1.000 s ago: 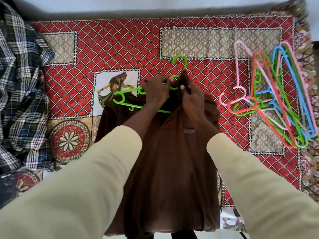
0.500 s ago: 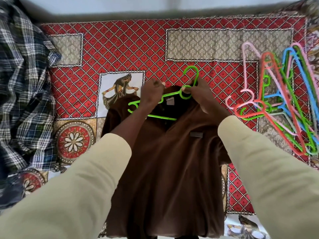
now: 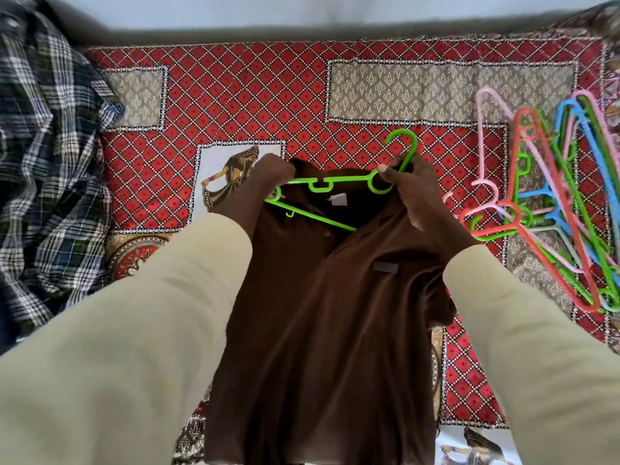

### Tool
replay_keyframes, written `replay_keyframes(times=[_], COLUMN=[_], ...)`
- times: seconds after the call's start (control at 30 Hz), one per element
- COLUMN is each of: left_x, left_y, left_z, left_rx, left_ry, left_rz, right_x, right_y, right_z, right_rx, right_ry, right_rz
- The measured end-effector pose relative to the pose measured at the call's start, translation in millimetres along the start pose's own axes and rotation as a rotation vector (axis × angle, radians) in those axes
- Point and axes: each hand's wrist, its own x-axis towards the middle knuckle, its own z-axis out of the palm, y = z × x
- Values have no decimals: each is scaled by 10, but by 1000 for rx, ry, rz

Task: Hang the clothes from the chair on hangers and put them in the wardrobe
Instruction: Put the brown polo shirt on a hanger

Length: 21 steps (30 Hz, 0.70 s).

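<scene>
Both hands worked at the collar of the brown polo shirt (image 3: 322,313), which lay face-up on the bedspread (image 3: 235,95). Left hand (image 3: 268,177) pinched the shirt's left shoulder together with the end of the green hanger (image 3: 335,186); right hand (image 3: 411,196) pinched the hanger at the base of its hook, fingers also bunched into the right side of the collar.

Change over the last second — the hanger had swung from a tilted lie across the neck opening to nearly level, its left arm now tucked under the shoulder fabric, the hook pushed out past the collar to the right. Right arm of the hanger appeared not yet seated; my judgement is the threading was about half done, wardrobe step still to come. No wardrobe or chair in view.

Surface: red diamond-patterned bedspread with beige panels and printed dancer figures, running up to a pale wall.

Plaid garment (image 3: 43,179) heaped at the left edge, well apart from the shirt — likely next.

Pile of spare hangers (image 3: 550,203) — pink, red, blue, green — lay tangled near the right hand.
</scene>
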Motion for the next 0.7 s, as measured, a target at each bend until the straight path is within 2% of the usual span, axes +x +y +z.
replay_keyframes(times=[0.1, 0.23, 0.3, 0.43, 0.6, 0.67, 0.7], left_x=[9, 20, 31, 112, -12, -29, -34], left_y=[-182, -507, -619, -793, -679, -602, -555], left_z=[-119, -199, -173, -96, -354, -431, -455], left_rx=[-363, -542, -486, -65, 6, -49, -167], left_ry=[6, 7, 56, 228, 437, 442, 384], left_rz=[-97, -131, -56, 110, 139, 107, 82], right_x=[25, 75, 96, 114, 107, 71, 59], right_y=[-7, -11, -7, -7, 13, 46, 54], right_z=[-27, -48, -37, -39, 44, 121, 166], right_rx=[15, 42, 51, 37, -76, -137, -170], right_ry=[31, 26, 44, 29, -57, -101, -124], right_rz=[14, 47, 58, 71, 57, 53, 54])
